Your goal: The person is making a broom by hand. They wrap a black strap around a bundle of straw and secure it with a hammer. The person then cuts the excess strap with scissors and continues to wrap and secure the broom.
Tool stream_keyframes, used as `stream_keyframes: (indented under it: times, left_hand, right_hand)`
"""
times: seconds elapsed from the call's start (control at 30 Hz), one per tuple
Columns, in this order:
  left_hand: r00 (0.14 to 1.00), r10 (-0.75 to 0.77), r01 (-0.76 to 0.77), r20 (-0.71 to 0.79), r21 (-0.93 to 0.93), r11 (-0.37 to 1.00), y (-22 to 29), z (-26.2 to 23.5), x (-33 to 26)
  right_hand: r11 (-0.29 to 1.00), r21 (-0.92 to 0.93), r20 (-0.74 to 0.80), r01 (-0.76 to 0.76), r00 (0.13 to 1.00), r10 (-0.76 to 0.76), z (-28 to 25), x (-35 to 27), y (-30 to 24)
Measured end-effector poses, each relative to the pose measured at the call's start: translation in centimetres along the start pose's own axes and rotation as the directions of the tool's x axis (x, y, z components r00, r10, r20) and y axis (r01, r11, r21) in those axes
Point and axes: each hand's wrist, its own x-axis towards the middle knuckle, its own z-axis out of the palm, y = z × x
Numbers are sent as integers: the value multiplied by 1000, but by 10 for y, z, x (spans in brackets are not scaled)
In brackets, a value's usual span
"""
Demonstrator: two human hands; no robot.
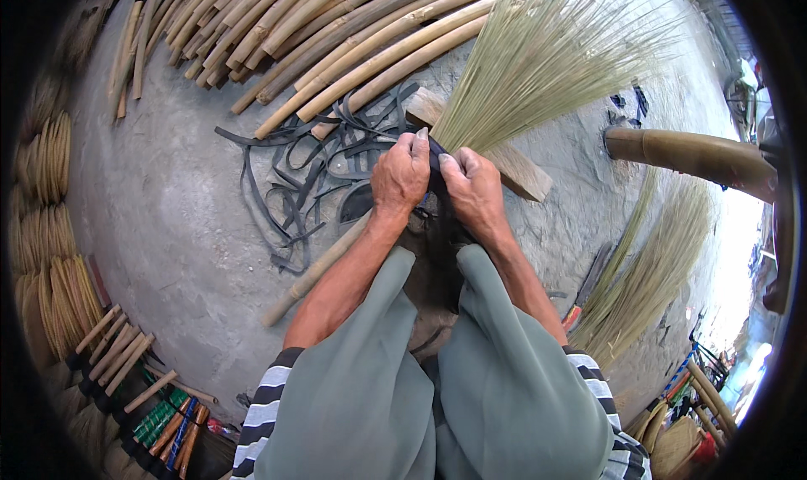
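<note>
Left hand (pixel 401 176) and right hand (pixel 473 186) both clench the bound neck of a grass broom bundle (pixel 538 55), pulling a dark strap (pixel 435 162) above the concrete floor (pixel 168 219). If either hand's clench slackens, the stalks would likely splay loose.

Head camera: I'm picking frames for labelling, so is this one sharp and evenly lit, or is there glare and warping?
Head view: both hands, left hand and right hand, are sharp on the grass bundle; the bamboo poles curve from fisheye bending; a black rim rings the picture; the right edge is blown out white; daylight is soft, with faint shadows on the concrete floor.
</note>
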Motion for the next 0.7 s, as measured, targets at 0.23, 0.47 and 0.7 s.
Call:
stream_keyframes:
  times: [0.23, 0.47, 0.7]
  left_hand:
    - [997, -10, 6, -72, -58, 998, 2, -5, 4]
    - [994, 4, -13, -111, -74, 997, -6, -1, 6]
    - [994, 35, -44, -101, -86, 995, -10, -1, 9]
  right_hand:
    - [366, 763, 392, -534, 831, 395, 2, -8, -12]
    - [200, 795, 434, -572, 768, 471, -1, -9, -28]
    - [760, 562, 135, -327, 943, 305, 13, -10, 3]
